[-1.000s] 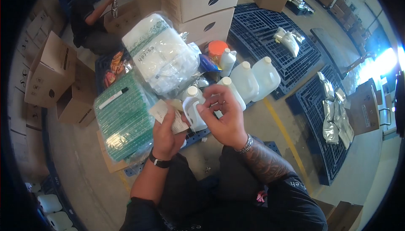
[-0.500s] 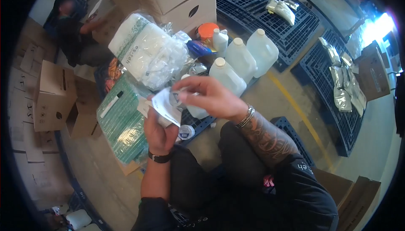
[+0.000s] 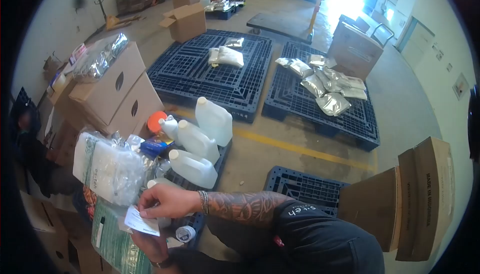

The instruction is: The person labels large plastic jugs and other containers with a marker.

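Note:
A small white printed paper (image 3: 140, 222) is between my two hands in the lower left of the head view. My left hand (image 3: 151, 245) holds it from below, with its fingers mostly hidden behind it. Thumb and fingers of my right hand (image 3: 167, 201) pinch the paper's upper edge. Under my hands lies a green-striped plastic pack (image 3: 112, 239) with a black-and-white marker (image 3: 100, 231) on it. Beside my left wrist is a small round tub (image 3: 185, 233). Just beyond my hands sits a clear-wrapped white pack (image 3: 107, 169).
Several translucent jugs (image 3: 197, 141) stand beyond my right hand, near an orange lid (image 3: 157, 121). Cartons (image 3: 112, 86) are stacked behind. Silver pouches (image 3: 332, 104) lie on a blue pallet (image 3: 285, 91). Open cardboard (image 3: 425, 199) stands at right. Another person (image 3: 30, 149) is at far left.
The view has swung right and up, so the hands and paper now appear lower left. My right fingers, blurred over the paper before, now pinch its edge.

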